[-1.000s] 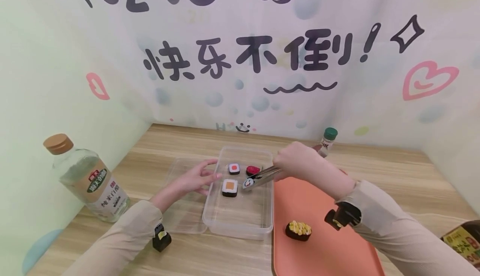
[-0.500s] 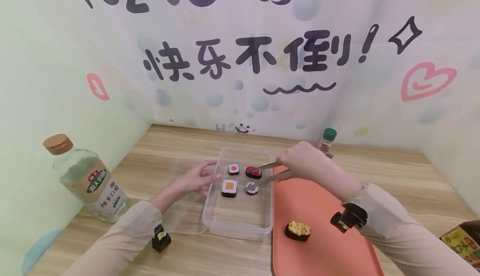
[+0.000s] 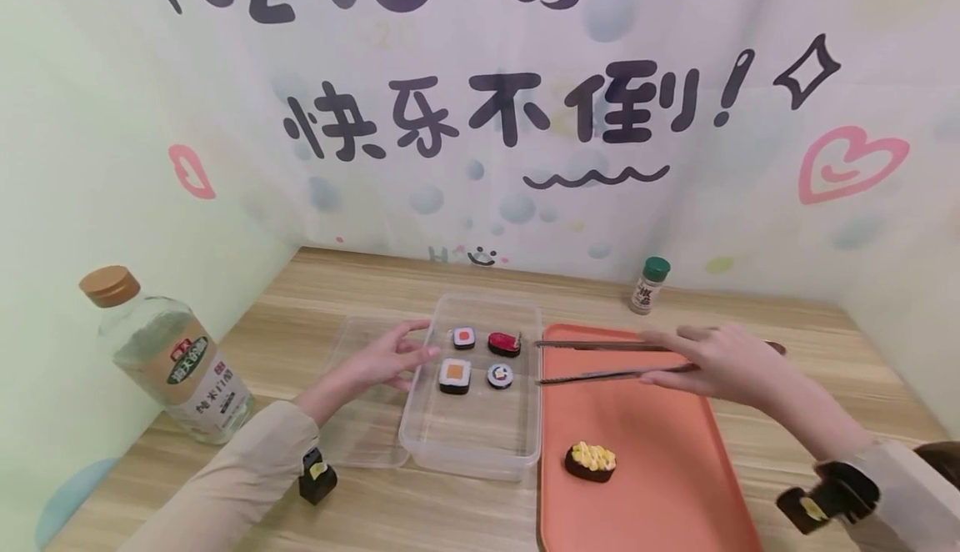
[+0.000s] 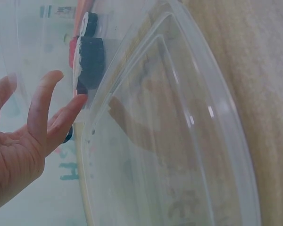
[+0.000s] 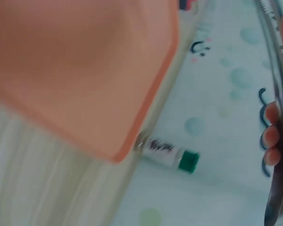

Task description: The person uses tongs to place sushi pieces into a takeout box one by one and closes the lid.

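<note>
My left hand point(image 3: 390, 360) rests with spread, relaxed fingers at the left wall of a clear plastic box point(image 3: 468, 444). Inside the box lie a square sushi roll with an orange centre point(image 3: 455, 376), a smaller one with a red centre point(image 3: 464, 337), a red-topped sushi point(image 3: 505, 343) and a round roll point(image 3: 500, 376). My right hand point(image 3: 720, 360) holds metal tongs point(image 3: 600, 348) over the orange tray point(image 3: 637, 435). The tongs' arms are apart with nothing between them, tips near the box's right rim. A corn-topped sushi point(image 3: 591, 461) sits on the tray.
A clear lid point(image 3: 360, 435) lies left of the box, partly under it. A large vinegar bottle point(image 3: 180, 360) stands at the left, and a green-capped shaker point(image 3: 649, 285) stands behind the tray. A dark bottle is partly hidden behind the right sleeve.
The tongs have let go of the round roll, which now lies in the box. My right hand has drawn the tongs right, over the tray. The left hand stays put.
</note>
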### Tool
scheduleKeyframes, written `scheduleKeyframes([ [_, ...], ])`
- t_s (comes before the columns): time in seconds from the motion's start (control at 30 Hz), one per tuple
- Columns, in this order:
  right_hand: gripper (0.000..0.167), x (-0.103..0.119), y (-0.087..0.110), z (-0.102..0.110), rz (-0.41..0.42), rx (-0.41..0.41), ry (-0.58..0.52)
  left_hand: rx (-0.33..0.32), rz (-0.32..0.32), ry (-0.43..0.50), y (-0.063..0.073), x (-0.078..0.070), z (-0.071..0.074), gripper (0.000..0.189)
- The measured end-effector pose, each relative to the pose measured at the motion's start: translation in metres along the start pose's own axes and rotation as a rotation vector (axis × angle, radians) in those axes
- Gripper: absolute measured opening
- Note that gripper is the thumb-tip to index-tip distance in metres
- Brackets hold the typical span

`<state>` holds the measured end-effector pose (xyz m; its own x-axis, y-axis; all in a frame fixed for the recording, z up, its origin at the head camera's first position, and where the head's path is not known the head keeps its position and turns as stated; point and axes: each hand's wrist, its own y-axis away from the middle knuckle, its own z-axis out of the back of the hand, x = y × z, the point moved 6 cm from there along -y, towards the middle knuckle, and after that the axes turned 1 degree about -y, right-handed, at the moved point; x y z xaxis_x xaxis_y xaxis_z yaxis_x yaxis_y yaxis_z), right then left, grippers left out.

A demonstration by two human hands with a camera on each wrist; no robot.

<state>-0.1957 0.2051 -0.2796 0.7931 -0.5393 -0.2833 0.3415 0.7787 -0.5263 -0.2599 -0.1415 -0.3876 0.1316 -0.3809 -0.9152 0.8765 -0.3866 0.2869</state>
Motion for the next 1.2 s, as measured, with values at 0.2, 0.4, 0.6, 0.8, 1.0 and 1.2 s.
scheduleKeyframes([
  [0.2,0.055,0.011,0.034,0.009,0.255,-0.144,-0.01,-0.002,0.001,0.008,0.002,-0.002,0.003,0.068],
  [0.4,0.052,0.021,0.054,0.0,0.303,-0.065,-0.001,0.002,-0.001,0.003,0.004,-0.002,0.005,0.065],
  [0.6,0.053,0.021,0.064,-0.01,0.269,-0.015,0.048,0.008,-0.016,0.001,0.004,-0.003,0.004,0.065],
  [0.8,0.05,0.02,0.066,-0.012,0.256,-0.014,0.128,0.007,-0.016,0.006,0.004,-0.003,0.001,0.069],
  [1.0,0.047,0.02,0.065,-0.005,0.289,-0.031,0.222,0.006,-0.01,-0.004,0.004,-0.003,0.0,0.069],
  [1.2,0.033,0.016,0.058,0.003,0.272,-0.027,0.414,0.016,-0.02,-0.005,0.003,-0.002,0.0,0.069],
])
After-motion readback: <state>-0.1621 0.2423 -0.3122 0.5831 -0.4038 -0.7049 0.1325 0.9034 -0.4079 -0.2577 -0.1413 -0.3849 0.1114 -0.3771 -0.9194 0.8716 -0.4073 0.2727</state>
